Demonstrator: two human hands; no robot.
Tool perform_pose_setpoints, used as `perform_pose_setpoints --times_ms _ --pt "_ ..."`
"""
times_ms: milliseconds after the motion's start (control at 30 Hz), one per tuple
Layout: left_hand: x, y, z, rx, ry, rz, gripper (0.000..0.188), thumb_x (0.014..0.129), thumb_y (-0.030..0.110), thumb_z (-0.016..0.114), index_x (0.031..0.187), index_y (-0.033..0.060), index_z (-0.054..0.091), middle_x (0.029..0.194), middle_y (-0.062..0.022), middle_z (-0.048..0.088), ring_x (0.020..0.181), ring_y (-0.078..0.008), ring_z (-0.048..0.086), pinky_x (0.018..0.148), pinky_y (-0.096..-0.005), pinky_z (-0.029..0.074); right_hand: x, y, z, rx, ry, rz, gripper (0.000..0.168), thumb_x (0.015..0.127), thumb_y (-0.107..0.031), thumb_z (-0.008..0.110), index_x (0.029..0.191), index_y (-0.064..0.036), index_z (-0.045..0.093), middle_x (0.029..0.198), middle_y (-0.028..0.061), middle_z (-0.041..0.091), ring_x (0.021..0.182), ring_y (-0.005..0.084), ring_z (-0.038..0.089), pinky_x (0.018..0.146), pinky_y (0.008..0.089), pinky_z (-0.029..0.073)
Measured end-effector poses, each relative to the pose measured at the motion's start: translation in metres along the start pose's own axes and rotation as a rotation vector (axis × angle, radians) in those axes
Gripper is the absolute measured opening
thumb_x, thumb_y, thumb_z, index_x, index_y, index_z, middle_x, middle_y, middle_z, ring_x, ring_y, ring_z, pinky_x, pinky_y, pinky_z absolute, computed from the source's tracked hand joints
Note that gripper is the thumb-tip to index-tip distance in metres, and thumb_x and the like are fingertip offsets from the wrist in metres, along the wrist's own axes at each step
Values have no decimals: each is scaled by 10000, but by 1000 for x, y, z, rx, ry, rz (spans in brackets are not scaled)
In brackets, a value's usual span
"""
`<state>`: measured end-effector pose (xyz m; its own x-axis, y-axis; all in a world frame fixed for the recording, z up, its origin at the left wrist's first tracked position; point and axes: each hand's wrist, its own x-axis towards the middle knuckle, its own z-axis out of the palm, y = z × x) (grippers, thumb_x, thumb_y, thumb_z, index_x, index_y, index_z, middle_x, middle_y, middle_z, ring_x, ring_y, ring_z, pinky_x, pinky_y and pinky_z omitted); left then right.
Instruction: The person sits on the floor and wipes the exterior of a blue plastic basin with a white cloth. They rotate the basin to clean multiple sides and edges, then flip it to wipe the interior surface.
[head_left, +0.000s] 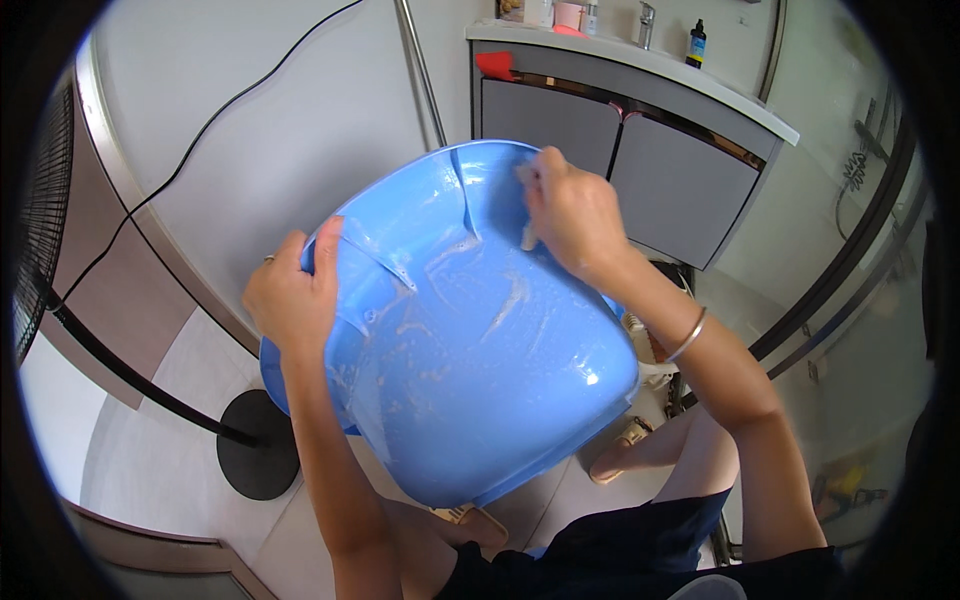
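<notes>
A large blue plastic tub (480, 330) is tilted in front of me, its inner surface wet and streaked with suds. My left hand (296, 292) grips its left rim, thumb on the inner side and fingers around the outside. At the upper right of the tub, my right hand (577, 210) is closed on a pale cloth or sponge (529, 237). It presses this against the inner wall near the rim. Most of the pale piece is hidden by my fingers, so its exact kind is unclear.
A grey vanity cabinet (555, 112) with a white sink top stands ahead, bearing a faucet (646, 26) and a dark pump bottle (697, 45). A red item (495, 65) hangs at its handle rail. On the left is a pedestal fan's round base (259, 446); glass panels (855, 375) line the right.
</notes>
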<state>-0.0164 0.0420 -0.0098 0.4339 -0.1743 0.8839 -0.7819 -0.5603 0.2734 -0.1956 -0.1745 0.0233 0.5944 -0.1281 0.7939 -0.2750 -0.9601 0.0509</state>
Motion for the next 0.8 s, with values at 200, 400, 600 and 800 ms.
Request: perform_pose_setpoints --times_ms 200,400,600,800 --pt "-2 -5 1 -15 46 8 535 857 522 615 570 81 514 470 -99 469 420 -278 465 420 -381 332 7 -28 7 165 -107 -3 178 822 -72 596 868 39 465 639 194 607 560 361 615 537 420 510" --pt "1 3 3 -17 15 10 536 858 531 608 577 83 517 469 -95 471 417 -269 463 422 -377 339 -3 -6 -1 120 -159 143 196 823 -67 590 887 52 448 680 230 625 611 384 629 571 440 514" --pt "-2 -2 -2 -9 10 3 537 862 524 606 572 83 507 465 -93 470 416 -268 459 421 -372 348 10 -33 17 388 -85 46 170 825 -61 590 886 21 454 633 216 594 605 375 622 556 446 497" --pt "-2 2 2 -25 6 -5 539 863 517 609 571 78 499 470 -98 464 416 -283 452 421 -379 346 0 12 -6 4 -73 62 128 822 -60 594 866 -3 489 728 186 631 639 325 644 561 406 510"
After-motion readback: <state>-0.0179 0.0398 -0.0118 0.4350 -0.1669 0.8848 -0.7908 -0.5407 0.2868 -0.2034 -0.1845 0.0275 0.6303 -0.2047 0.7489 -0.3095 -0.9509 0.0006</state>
